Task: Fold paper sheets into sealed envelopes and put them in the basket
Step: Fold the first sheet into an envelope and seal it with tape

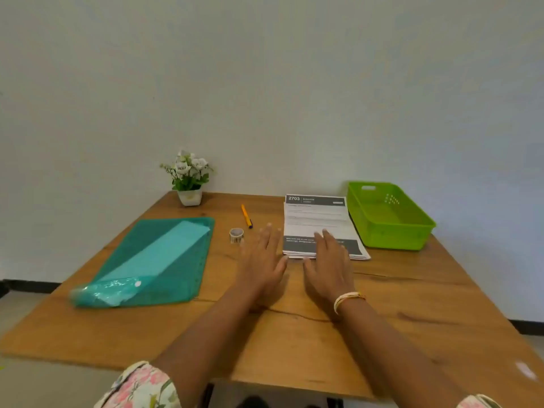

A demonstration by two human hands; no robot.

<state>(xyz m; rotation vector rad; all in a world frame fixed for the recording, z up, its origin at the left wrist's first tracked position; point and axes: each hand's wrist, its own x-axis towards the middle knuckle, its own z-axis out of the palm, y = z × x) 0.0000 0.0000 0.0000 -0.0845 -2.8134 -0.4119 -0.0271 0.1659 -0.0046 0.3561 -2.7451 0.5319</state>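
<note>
A stack of printed paper sheets (316, 219) lies on the wooden table (412, 307), just left of an empty green plastic basket (391, 228). My right hand (329, 260) reaches forward with straight fingers, its fingertips over the stack's near edge. My left hand (262, 260) stretches out flat beside it, over bare table left of the stack. Neither hand holds anything. A small tape roll (236, 235) stands just left of my left hand.
An orange pen-like tool (246, 216) lies behind the tape roll. A teal mat (176, 278) with a light blue sheet (159, 254) on it covers the table's left side. A small potted flower (189, 178) stands at the back edge by the wall.
</note>
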